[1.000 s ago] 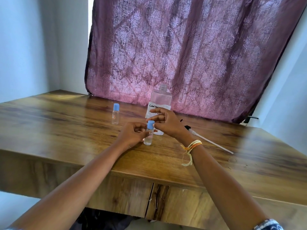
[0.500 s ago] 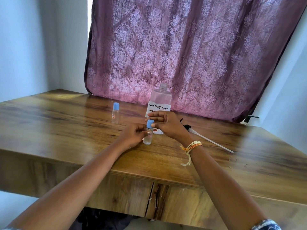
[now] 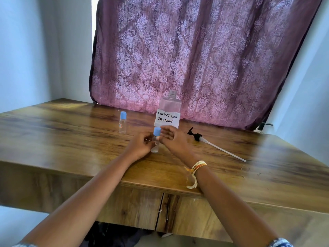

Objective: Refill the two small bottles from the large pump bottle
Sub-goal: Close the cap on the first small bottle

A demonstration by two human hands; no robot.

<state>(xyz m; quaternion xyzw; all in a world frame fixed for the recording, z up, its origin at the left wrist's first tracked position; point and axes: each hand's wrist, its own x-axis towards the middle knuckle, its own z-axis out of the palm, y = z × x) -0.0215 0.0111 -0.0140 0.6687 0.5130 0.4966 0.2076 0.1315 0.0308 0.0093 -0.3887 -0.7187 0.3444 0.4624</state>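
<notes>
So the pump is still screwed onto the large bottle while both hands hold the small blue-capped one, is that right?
Not quite: the head view shows the pump lying on the table, and the large bottle open-necked. Both hands, left and right, do hold the small bottle.

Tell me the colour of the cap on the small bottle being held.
Light blue cap, on the small bottle; the head view shows it best.

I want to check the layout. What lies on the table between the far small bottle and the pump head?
In the head view, the large labelled bottle stands between the far small bottle and the pump head, set slightly further back.
</notes>
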